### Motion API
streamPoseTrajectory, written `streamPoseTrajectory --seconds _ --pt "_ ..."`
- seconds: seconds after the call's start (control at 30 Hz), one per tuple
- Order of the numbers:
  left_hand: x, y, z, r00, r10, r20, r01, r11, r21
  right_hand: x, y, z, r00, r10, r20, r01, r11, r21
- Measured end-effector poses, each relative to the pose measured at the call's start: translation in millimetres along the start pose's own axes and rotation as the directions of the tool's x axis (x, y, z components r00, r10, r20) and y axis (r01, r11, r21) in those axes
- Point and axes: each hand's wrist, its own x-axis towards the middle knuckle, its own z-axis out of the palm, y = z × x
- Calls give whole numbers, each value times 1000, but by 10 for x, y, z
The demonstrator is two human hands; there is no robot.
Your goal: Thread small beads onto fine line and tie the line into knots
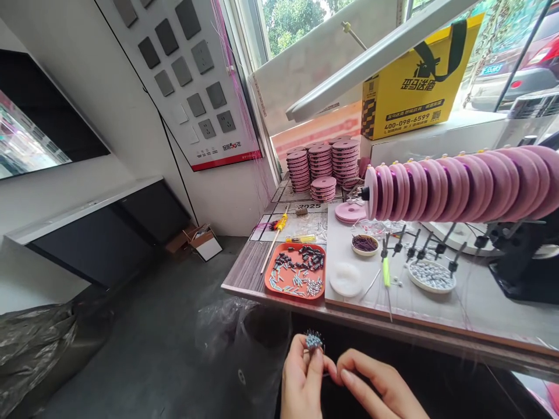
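Observation:
Below the table edge, my left hand (pixel 303 372) is closed around a small bunch of blue-grey bits (pixel 313 341) with fine wire-like ends sticking up. My right hand (pixel 371 375) is beside it, thumb and forefinger pinched together close to the left fingertips. Whatever lies in that pinch is too small to make out. On the table ahead, an orange tray (pixel 267 278) holds black pieces, light blue sticks and small silvery pieces. A white round lid-like disc (pixel 346 280) lies to its right.
A row of pink discs (pixel 445 186) on a black stand overhangs the table's right side. Beneath are a dish of grey pellets (pixel 431 277), a dish of dark red bits (pixel 365 244) and a green-handled tool (pixel 386 273). Pink spools (pixel 321 166) stand stacked behind, near a yellow bag (pixel 414 87).

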Motion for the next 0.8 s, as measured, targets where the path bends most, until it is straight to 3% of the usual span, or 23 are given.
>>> streamPoseTrajectory --seconds 0.17,0.4,0.6,0.8 --pt "-4 -50 -18 998 57 -36 -52 990 131 -2 -26 10 999 7 -33 -7 1000 25" --pt "-9 -88 -24 999 47 -5 -46 991 127 32 -54 15 998 21 -62 -17 998 66" --pt "-33 -43 -25 998 64 22 -67 987 143 17 50 -31 949 56 -311 -69 997 -30" --pt "-27 -15 -2 998 53 -22 -50 992 117 2 170 -38 953 74 -295 -88 996 -35"
